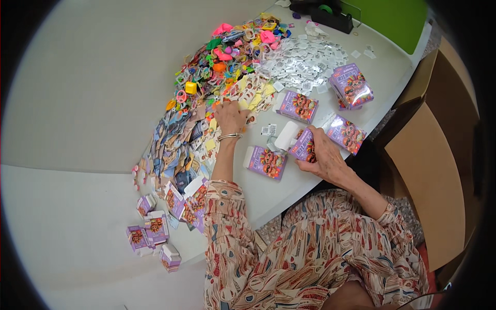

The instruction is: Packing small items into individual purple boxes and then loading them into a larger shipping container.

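My left hand (231, 119) reaches into the heap of small paper cut-outs (253, 93). Its fingers are apart and rest on the pieces, and nothing shows clearly between them. Around that wrist is a bracelet (230, 136). In my right hand (328, 159) is a small purple box (299, 147), gripped at its right side, with its white end flap (285, 135) raised toward the left. Close to it lie more purple boxes: one with its flap out (267, 162), another above (299, 106) and one beyond my right wrist (347, 134).
Colourful plastic trinkets (227, 54) are heaped at the far side, beside many small clear packets (305, 62). A box stack (352, 85) stands at right. Folded cards (173, 139) and more purple boxes (155, 227) lie left. A tape dispenser (333, 19) and large cardboard carton (429, 175) border the table.
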The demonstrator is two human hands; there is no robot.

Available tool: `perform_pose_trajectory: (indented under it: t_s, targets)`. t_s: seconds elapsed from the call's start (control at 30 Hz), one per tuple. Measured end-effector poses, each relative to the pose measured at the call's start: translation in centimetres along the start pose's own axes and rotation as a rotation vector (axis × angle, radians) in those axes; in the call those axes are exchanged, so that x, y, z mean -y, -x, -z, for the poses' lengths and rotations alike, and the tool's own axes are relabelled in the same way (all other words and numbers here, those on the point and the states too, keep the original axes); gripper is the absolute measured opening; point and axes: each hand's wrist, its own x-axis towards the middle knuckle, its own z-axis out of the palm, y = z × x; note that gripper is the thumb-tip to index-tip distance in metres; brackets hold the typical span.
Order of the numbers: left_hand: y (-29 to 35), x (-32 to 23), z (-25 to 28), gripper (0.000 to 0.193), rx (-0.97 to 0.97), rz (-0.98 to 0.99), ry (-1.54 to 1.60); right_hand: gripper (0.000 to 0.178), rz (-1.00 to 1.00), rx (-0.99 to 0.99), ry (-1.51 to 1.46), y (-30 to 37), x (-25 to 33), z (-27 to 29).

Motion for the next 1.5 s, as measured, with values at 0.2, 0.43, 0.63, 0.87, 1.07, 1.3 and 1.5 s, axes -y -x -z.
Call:
perform_pose_trajectory:
  t_s: [0.2,0.43,0.63,0.87,1.07,1.3,1.5]
  targets:
    - [-1.7,2.7,-1.2,0.027,0.101,0.088,0.253,0.083,-0.01,0.001,-0.024,0.0,0.0,0.3]
    - [-1.4,4.8,-0.7,0.014,-0.212,0.039,0.39,0.079,0.012,-0.021,-0.03,-0.2,0.2,-0.1]
    - [-1.0,0.4,-0.5,0.026,-0.219,-0.135,0.086,0.079,0.017,-0.045,0.007,0.0,-0.5,-0.2]
    - [-1.8,2.4,-0.4,0.02,-0.187,-0.06,0.297,0.076,0.061,-0.09,0.007,-0.2,-0.7,-0.8]
    - [-1.3,2.6,1.2,0.015,-0.224,0.079,0.548,0.077,0.073,-0.104,0.031,-0.2,-1.0,-0.9]
    - [-0.3,3.0,1.5,0.015,-0.21,0.03,0.692,0.076,0.088,-0.115,0.024,-0.2,-1.2,-1.1]
    - [1.1,2.6,3.0,0.026,-0.184,-0.016,0.671,0.077,0.073,-0.106,-0.003,-0.3,-0.9,-1.0]
